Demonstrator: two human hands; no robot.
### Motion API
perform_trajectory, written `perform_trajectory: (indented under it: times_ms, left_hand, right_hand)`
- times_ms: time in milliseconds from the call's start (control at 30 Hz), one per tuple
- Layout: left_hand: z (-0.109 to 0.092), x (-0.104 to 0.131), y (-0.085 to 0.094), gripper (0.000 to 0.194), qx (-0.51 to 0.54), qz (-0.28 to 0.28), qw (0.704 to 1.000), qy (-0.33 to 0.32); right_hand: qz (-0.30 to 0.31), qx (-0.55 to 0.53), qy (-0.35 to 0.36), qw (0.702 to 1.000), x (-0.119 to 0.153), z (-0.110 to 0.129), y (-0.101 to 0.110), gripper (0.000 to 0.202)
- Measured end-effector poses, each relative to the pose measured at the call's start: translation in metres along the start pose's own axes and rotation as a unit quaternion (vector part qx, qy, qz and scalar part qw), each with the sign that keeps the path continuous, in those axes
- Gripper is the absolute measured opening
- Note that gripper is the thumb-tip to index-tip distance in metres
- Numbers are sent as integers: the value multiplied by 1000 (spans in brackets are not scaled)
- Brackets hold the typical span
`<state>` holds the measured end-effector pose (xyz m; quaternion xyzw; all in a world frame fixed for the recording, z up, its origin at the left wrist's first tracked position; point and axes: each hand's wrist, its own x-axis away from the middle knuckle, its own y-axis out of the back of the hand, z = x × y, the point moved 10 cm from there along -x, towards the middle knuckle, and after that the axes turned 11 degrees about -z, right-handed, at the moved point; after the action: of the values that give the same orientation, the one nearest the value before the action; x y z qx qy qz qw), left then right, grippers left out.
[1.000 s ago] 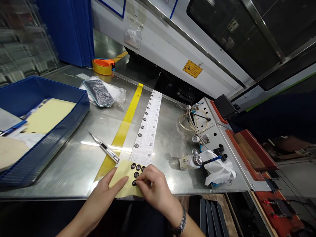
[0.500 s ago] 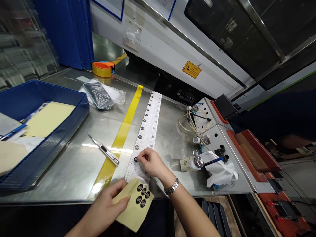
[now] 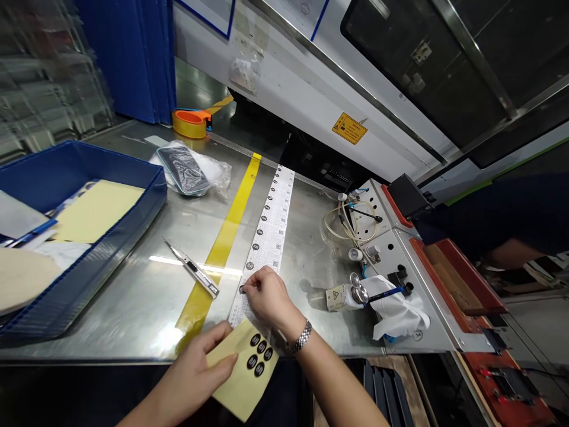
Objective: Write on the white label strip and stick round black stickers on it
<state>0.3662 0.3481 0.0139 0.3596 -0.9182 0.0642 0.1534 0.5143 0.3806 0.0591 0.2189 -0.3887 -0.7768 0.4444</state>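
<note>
Pinched between the thumb and fingers of my left hand [image 3: 200, 370] is a pale yellow sticker sheet [image 3: 240, 391], with several round black stickers in its upper right part. My right hand [image 3: 269, 299], with a metal watch at the wrist, is closed in a pinch over the near end of a long white label strip [image 3: 269, 234]. At its fingertips a round black sticker [image 3: 242, 289] lies at the strip's left edge. Similar black dots run up that edge, one per printed label. Left of the strip, a utility knife [image 3: 193, 270] lies across yellow tape [image 3: 231, 228].
A blue bin [image 3: 133, 231] with papers stands at the left. Behind it lie a bagged phone-like item [image 3: 182, 169] and a tape roll [image 3: 190, 124]. To the right are a pump bottle [image 3: 342, 296], a white cloth [image 3: 400, 308], tubing and a red tray [image 3: 462, 284]. A person's arm shows far right.
The view has shifted slightly. My right fingertips have moved a little along the sticker's edge, still pinched at the strip. The left hand holds the sheet as before.
</note>
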Motion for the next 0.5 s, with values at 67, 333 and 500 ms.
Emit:
perform_trajectory:
  times_ms: [67, 333, 500]
  left_hand:
    - [-4, 0, 2, 15, -2, -4, 1000, -8]
    - [-2, 14, -2, 43, 215, -52, 970, 102]
    - [6, 8, 8, 66, 269, -125, 941, 166]
  right_hand:
    - [-52, 51, 6, 997, 1, 2, 11, 28]
    - [-158, 194, 39, 967, -16, -22, 26, 103]
    - [-169, 192, 23, 966, -66, -26, 34, 96]
